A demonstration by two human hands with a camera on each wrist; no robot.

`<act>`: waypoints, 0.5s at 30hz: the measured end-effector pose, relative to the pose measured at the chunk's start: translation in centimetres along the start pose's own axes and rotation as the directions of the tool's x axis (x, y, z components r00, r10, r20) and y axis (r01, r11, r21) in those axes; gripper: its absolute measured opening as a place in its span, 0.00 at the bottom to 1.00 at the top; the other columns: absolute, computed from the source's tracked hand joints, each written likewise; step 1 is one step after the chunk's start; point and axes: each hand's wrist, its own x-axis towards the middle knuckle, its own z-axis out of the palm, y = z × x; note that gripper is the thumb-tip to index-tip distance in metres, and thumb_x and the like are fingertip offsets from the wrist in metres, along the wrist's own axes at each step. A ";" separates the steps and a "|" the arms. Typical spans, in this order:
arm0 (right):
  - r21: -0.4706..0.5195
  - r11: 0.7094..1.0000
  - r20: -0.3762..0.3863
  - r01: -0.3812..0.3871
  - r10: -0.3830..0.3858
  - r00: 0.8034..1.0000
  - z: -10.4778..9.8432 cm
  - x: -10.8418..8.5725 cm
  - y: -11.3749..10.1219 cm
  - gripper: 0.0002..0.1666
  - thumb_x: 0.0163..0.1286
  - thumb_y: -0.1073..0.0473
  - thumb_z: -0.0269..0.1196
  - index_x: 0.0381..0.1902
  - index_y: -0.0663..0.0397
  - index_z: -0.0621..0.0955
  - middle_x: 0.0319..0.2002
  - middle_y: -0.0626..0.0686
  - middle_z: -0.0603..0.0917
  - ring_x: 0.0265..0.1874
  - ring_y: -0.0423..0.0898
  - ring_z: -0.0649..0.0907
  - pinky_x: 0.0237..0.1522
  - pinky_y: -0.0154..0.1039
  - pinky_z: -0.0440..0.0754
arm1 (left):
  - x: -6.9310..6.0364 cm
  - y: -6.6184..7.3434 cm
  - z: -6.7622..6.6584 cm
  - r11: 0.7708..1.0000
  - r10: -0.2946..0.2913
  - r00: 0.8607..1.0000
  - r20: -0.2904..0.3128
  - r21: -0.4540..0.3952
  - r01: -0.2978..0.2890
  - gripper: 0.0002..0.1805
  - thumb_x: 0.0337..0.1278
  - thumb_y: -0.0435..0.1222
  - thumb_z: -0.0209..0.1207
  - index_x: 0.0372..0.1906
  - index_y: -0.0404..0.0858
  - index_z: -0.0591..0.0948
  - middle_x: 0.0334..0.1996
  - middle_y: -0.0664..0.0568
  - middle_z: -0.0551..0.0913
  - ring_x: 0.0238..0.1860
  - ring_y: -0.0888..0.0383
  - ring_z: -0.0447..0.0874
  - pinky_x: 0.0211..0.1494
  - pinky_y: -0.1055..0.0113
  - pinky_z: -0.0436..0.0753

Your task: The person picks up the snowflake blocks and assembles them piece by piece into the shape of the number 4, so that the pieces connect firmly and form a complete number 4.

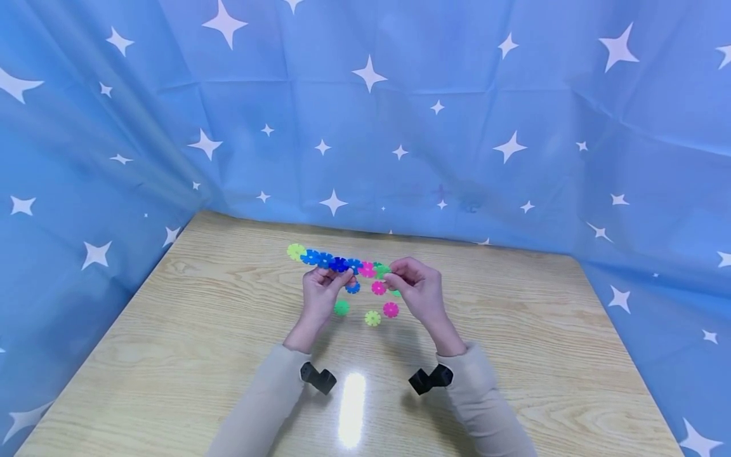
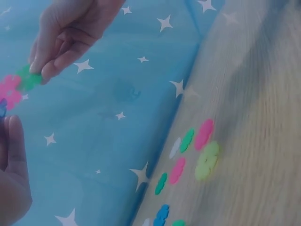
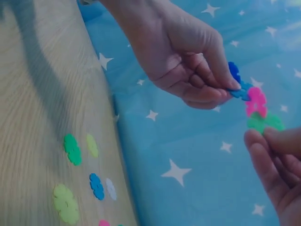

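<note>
Nearest are two light sleeves (image 1: 259,397), each with a small black camera (image 1: 431,379) at the wrist. Farther on, loose notched plastic discs lie on the wood-grain table (image 1: 514,330): in the first row a green disc (image 1: 341,308), a yellow-green disc (image 1: 372,318) and a pink disc (image 1: 391,310), and behind them a blue disc (image 1: 353,288) and a second pink disc (image 1: 379,288). The left wrist view shows also a white disc (image 2: 175,147).

Above these, both hands hold one chain of linked discs (image 1: 338,264), raised from the table. The left hand (image 1: 322,295) pinches it between thumb and fingers, at the blue disc which stands between the dark blue and the pink. The right hand (image 1: 419,289) has thumb and fingertips closed together on the green right end. So the pink link is between the two grips, while the dark blue, two more blue and the yellow-green end stick out to the left, beyond the left hand. Whether the green end is one disc or two, I cannot tell.

Behind the table hangs a blue curtain (image 1: 411,171) with white stars.
</note>
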 end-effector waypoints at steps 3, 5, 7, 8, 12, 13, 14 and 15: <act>0.045 0.998 -0.035 -0.048 0.049 0.998 0.1 -0.2 1.0 0.03 0.58 0.75 0.64 0.30 0.72 0.78 0.23 0.68 0.81 0.21 0.39 0.83 0.26 0.39 0.86 | 0.2 0.1 0.2 1.000 0.009 1.000 0.001 0.008 -0.009 0.17 0.53 0.19 0.57 0.22 0.44 0.82 0.21 0.57 0.84 0.23 0.63 0.83 0.37 0.70 0.85; 0.092 0.990 -0.053 -0.109 0.114 0.992 0.3 -0.3 1.4 0.05 0.58 0.73 0.64 0.31 0.72 0.78 0.23 0.64 0.82 0.21 0.44 0.84 0.27 0.40 0.86 | 0.4 0.3 0.3 0.999 0.015 1.000 0.008 0.029 -0.015 0.15 0.54 0.19 0.56 0.23 0.41 0.81 0.21 0.57 0.84 0.24 0.63 0.83 0.37 0.70 0.86; 0.146 0.972 -0.055 -0.186 0.196 0.979 0.5 -0.6 1.7 0.06 0.59 0.73 0.64 0.33 0.72 0.78 0.22 0.59 0.83 0.21 0.46 0.84 0.28 0.39 0.86 | 0.6 0.5 0.3 0.996 0.026 0.999 0.019 0.089 -0.028 0.10 0.53 0.19 0.57 0.23 0.34 0.80 0.22 0.57 0.83 0.24 0.63 0.83 0.36 0.69 0.86; 0.162 0.961 -0.050 -0.223 0.234 0.971 0.6 -0.7 1.8 0.07 0.59 0.72 0.64 0.34 0.72 0.78 0.23 0.56 0.84 0.22 0.46 0.84 0.28 0.39 0.86 | 0.8 0.6 0.2 0.990 0.032 0.999 0.029 0.134 -0.036 0.08 0.53 0.20 0.58 0.23 0.31 0.80 0.22 0.57 0.83 0.24 0.63 0.83 0.35 0.69 0.86; 0.190 0.934 0.013 -0.302 0.305 0.952 1.1 -1.1 2.3 0.08 0.59 0.72 0.64 0.35 0.74 0.78 0.24 0.52 0.85 0.24 0.42 0.85 0.30 0.37 0.86 | 1.4 1.3 -0.1 0.941 0.067 0.995 0.073 0.328 -0.087 0.04 0.51 0.21 0.60 0.26 0.21 0.78 0.23 0.56 0.81 0.25 0.66 0.81 0.33 0.72 0.85; 0.195 0.932 0.027 -0.306 0.307 0.951 1.2 -1.1 2.4 0.08 0.60 0.71 0.64 0.35 0.74 0.79 0.24 0.52 0.86 0.24 0.42 0.85 0.30 0.37 0.86 | 1.5 1.5 -0.1 0.926 0.070 0.994 0.083 0.365 -0.096 0.04 0.50 0.21 0.61 0.26 0.21 0.78 0.23 0.54 0.81 0.26 0.66 0.80 0.33 0.73 0.84; 0.203 0.930 0.037 -0.308 0.307 0.951 1.4 -1.2 2.5 0.08 0.60 0.71 0.63 0.35 0.75 0.78 0.25 0.51 0.86 0.25 0.41 0.85 0.30 0.38 0.86 | 1.7 1.6 -0.2 0.915 0.070 0.993 0.095 0.390 -0.102 0.04 0.51 0.22 0.61 0.26 0.22 0.78 0.23 0.52 0.81 0.27 0.66 0.80 0.33 0.73 0.84; 0.218 0.926 0.044 -0.308 0.306 0.951 1.5 -1.2 2.5 0.08 0.61 0.71 0.63 0.34 0.76 0.78 0.24 0.51 0.86 0.25 0.41 0.85 0.30 0.38 0.86 | 1.8 1.9 -0.2 0.905 0.069 0.992 0.107 0.411 -0.107 0.04 0.51 0.22 0.62 0.27 0.23 0.79 0.24 0.49 0.82 0.27 0.66 0.80 0.34 0.74 0.84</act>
